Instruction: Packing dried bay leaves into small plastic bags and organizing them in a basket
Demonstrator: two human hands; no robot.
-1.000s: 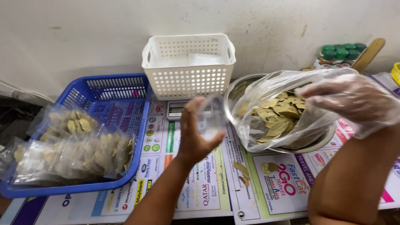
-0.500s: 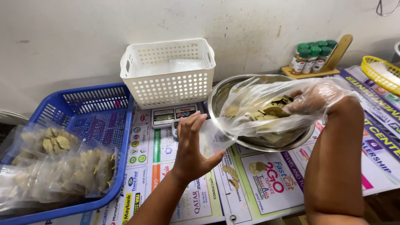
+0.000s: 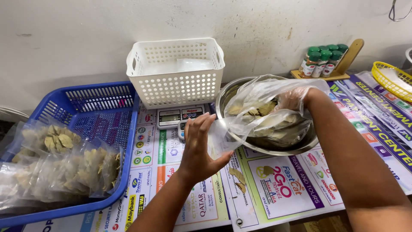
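Observation:
My left hand (image 3: 199, 146) holds a small clear plastic pouch (image 3: 218, 136) by its edge, just left of a steel bowl (image 3: 309, 142). My right hand (image 3: 294, 99), in a thin clear plastic glove, reaches into the bowl among dried bay leaves (image 3: 253, 112). The loose glove plastic billows over the bowl and hides part of the leaves. A small digital scale (image 3: 174, 117) sits behind my left hand.
A blue basket (image 3: 101, 111) at the left holds several clear packets of leaves (image 3: 68, 165). A white basket (image 3: 176, 71) stands at the wall. Green-capped spice jars (image 3: 324, 60) and a yellow basket (image 3: 392, 79) are at the right. A few leaves (image 3: 237, 178) lie on the printed paper.
My view has shifted right and lower, so the bowl sits nearer the middle. My right hand has dipped deeper into the bowl; my left hand stays beside it with the pouch.

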